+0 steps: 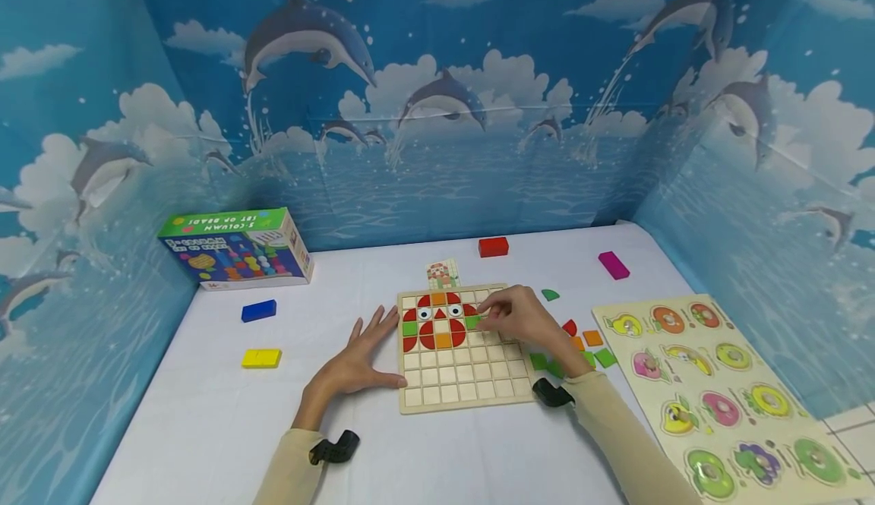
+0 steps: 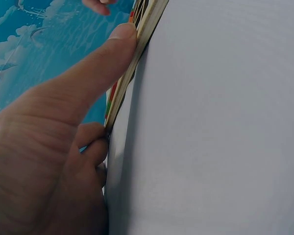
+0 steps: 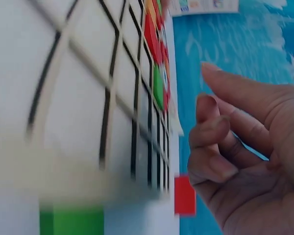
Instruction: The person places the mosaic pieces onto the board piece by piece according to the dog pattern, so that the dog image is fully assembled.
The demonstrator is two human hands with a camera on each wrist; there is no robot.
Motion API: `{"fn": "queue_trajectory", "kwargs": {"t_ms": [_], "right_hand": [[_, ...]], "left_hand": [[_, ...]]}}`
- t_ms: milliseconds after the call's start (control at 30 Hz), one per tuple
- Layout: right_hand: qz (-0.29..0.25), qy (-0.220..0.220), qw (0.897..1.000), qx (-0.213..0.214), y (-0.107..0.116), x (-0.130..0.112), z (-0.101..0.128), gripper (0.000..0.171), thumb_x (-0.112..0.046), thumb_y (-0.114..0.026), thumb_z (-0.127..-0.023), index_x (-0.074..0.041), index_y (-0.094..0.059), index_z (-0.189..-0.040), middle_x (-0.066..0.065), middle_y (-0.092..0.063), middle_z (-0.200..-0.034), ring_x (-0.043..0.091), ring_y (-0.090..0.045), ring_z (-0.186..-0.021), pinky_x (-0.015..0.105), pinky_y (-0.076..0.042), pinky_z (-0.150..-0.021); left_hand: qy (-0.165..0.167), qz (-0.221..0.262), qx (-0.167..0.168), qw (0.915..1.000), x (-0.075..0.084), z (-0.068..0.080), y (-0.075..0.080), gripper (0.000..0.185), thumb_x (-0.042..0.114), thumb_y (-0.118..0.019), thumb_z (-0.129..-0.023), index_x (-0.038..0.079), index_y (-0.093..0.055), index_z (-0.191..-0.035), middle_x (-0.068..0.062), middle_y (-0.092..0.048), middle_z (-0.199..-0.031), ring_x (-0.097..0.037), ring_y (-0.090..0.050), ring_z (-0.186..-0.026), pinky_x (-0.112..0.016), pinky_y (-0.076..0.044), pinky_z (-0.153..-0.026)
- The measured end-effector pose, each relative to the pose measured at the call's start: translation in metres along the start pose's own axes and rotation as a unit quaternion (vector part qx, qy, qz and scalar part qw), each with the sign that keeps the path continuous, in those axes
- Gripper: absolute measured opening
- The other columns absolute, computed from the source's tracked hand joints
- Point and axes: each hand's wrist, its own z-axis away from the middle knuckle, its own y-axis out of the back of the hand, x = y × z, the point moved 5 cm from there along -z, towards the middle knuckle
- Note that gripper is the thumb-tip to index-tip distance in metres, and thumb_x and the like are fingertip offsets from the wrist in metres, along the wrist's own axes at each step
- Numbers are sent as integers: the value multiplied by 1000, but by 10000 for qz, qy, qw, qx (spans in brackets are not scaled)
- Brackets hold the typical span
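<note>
One green square tile lay on the wooden grid board, right hand beside it, thumb apart from fingers; left hand, fingers spread, at board's left edge. Tile judged light, stiff; edge pinch suited.

Left forearm in from near edge, angled far and right. Left hand back up, fingers spread toward the far side, left thumb straight, pointing right. Right forearm angled far and left. Right hand: fingers bent, right thumb extended, tip apart from them.
</note>
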Motion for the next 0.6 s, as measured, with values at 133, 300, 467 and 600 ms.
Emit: {"fn": "queue_trajectory", "kwargs": {"t_ms": [133,300,467,600], "right_hand": [[129,-121,9997,145,23,14,8,22,-13,-88,-91,0,-83,-109,0,-70,-80,17,-60,-72,22,-53,-64],[143,-415,9986,293,53,34,22,23,-12,-87,-93,-2,-82,-113,2,-70,-86,22,-60,-81,21,-55,-67],[418,-550,9960,558,81,54,37,24,-11,-87,-93,-1,-82,-113,4,-70,-87,25,-60,-83,21,-55,-65],[758,-837,9922,525,95,71,48,23,-11,-87,-92,-1,-82,-111,5,-72,-91,25,-60,-86,21,-54,-67]], "left_hand": [[28,-3,8,10000,-1,0,0,124,39,-99,-77,14,-24,-173,-5,-14,-181,-28,3,-168,-57,10,-134],[100,-34,24,9999,-3,1,-1,125,41,-98,-77,16,-23,-174,-2,-13,-182,-28,3,-169,-57,9,-135],[93,-21,18,10000,-3,1,-1,125,40,-99,-77,16,-23,-174,-2,-13,-182,-28,3,-169,-57,9,-135],[159,-18,-33,9999,-3,0,-1,126,42,-98,-77,19,-22,-174,2,-12,-182,-24,5,-168,-55,11,-135]]}}
